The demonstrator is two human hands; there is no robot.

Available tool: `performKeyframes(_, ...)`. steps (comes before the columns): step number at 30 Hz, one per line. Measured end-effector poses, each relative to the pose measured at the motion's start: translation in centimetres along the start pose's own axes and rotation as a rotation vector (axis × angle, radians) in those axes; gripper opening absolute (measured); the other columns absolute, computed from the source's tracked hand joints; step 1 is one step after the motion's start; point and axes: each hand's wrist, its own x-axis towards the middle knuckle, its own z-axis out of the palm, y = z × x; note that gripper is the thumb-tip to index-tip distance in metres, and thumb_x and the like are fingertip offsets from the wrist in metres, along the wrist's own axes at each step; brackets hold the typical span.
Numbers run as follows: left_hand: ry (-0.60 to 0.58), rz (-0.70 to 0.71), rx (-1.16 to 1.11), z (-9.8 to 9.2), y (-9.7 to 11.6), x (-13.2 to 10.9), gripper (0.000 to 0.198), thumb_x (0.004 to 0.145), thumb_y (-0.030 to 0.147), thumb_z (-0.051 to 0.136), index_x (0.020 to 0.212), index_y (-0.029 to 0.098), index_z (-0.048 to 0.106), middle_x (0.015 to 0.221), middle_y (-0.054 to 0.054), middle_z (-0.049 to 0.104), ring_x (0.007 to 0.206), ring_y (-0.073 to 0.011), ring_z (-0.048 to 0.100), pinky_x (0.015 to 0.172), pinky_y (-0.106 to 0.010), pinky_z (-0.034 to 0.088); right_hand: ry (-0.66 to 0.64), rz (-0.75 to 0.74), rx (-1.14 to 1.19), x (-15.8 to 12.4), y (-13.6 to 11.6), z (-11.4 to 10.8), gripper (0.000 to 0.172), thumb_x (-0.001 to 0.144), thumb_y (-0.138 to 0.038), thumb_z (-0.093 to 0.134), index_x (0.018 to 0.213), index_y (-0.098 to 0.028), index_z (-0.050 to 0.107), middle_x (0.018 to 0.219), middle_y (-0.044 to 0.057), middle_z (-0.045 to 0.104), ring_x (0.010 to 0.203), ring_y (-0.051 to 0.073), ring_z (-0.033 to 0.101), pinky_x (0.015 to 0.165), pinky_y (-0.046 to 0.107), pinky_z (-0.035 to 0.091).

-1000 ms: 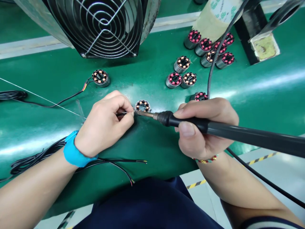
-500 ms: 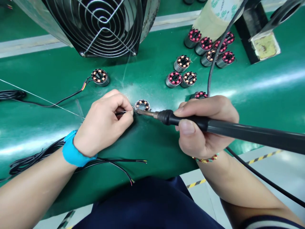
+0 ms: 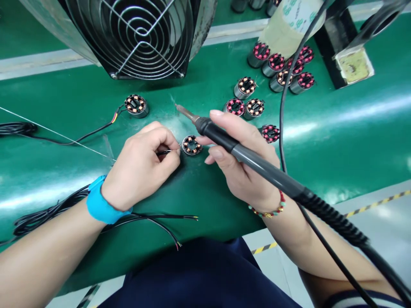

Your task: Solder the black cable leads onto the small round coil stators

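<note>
stator [image 3: 192, 152]: round, dark, copper-wound | left hand [image 3: 144, 158]: pinching black cable [image 3: 163, 152] | right hand [image 3: 242, 179]: gripping soldering iron [image 3: 218, 135]

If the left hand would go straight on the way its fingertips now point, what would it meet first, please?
The left hand would probably first meet the ring with copper coils, just ahead of it, though exact depth is unclear.

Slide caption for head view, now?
Right hand holds soldering iron, tip clear of copper-wound stator; left hand pinches black cable.
</note>
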Motion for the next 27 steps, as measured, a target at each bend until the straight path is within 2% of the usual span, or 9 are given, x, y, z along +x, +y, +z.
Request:
performKeyframes(3,-0.002,0.002,-0.007,0.0,-0.1,0.0,0.009,0.075,0.012,0.052,0.070,0.018,0.056,0.077,0.000,0.059,0.068,-0.0121,0.053,0.063,-0.026,0.043,-0.024,-0.011,0.018,0.1,0.1,0.5,0.030,0.096,-0.025,0.047,0.124,-0.032,0.054,0.128,-0.002,0.064,0.100,0.015,0.070,0.080,0.029,0.061)
performKeyframes(6,-0.001,0.000,-0.013,0.0,-0.1,0.1,0.009,0.074,0.012,0.051,0.070,0.017,0.056,0.076,-0.001,0.058,0.068,-0.0124,0.054,0.063,-0.026,0.043,-0.053,-0.115,-0.093,0.5,0.3,0.9,0.025,0.094,-0.019,0.051,0.116,-0.028,0.058,0.103,-0.001,0.073,0.098,0.016,0.067,0.090,0.034,0.054)
performKeyframes(8,0.004,0.001,-0.009,0.1,-0.1,0.1,0.009,0.074,0.012,0.050,0.069,0.017,0.056,0.075,0.000,0.058,0.068,-0.0122,0.053,0.062,-0.026,0.043,-0.086,-0.151,-0.164,0.7,0.4,1.1,0.026,0.090,-0.016,0.054,0.114,-0.025,0.058,0.096,0.000,0.073,0.098,0.019,0.064,0.092,0.038,0.050)
performKeyframes(15,0.003,-0.022,0.009,0.0,0.2,0.1,0.010,0.076,0.016,0.048,0.069,0.018,0.055,0.074,0.000,0.057,0.068,-0.0118,0.052,0.063,-0.024,0.042,-0.123,-0.154,-0.272,1.0,1.1,2.3,0.029,0.089,-0.014,0.050,0.117,-0.019,0.054,0.090,0.001,0.067,0.093,0.020,0.058,0.089,0.039,0.046)
performKeyframes(18,-0.006,-0.057,-0.040,-0.3,-0.1,0.0,0.008,0.076,0.019,0.050,0.079,0.017,0.057,0.074,0.001,0.056,0.066,-0.0117,0.052,0.063,-0.025,0.042,-0.088,-0.167,-0.265,1.0,1.3,2.4,0.030,0.089,-0.014,0.048,0.118,-0.022,0.052,0.091,0.000,0.066,0.091,0.019,0.057,0.088,0.038,0.046)
performKeyframes(21,-0.102,-0.148,-0.085,-0.7,-0.6,0.0,0.015,0.078,0.027,0.051,0.087,0.017,0.060,0.070,0.002,0.057,0.060,-0.0115,0.050,0.059,-0.025,0.039,-0.049,-0.172,-0.258,1.0,1.3,2.4,0.034,0.087,-0.011,0.047,0.119,-0.022,0.051,0.091,0.000,0.067,0.090,0.018,0.056,0.090,0.037,0.046)
performKeyframes(24,-0.202,-0.228,-0.094,-1.3,-0.9,0.1,0.020,0.079,0.034,0.052,0.073,0.017,0.061,0.060,0.003,0.053,0.053,-0.0104,0.044,0.053,-0.025,0.033,-0.063,-0.174,-0.279,1.0,1.4,2.4,0.041,0.084,-0.011,0.051,0.124,-0.019,0.048,0.101,0.004,0.067,0.099,0.020,0.055,0.092,0.038,0.045)
performKeyframes(27,-0.164,-0.330,-0.259,-1.6,-1.0,0.4,0.019,0.074,0.034,0.054,0.066,0.017,0.058,0.057,0.003,0.050,0.052,-0.0095,0.040,0.051,-0.023,0.030,-0.114,-0.158,-0.322,0.9,1.4,2.5,0.044,0.082,-0.012,0.053,0.125,-0.018,0.047,0.109,0.007,0.066,0.105,0.023,0.054,0.093,0.040,0.045)
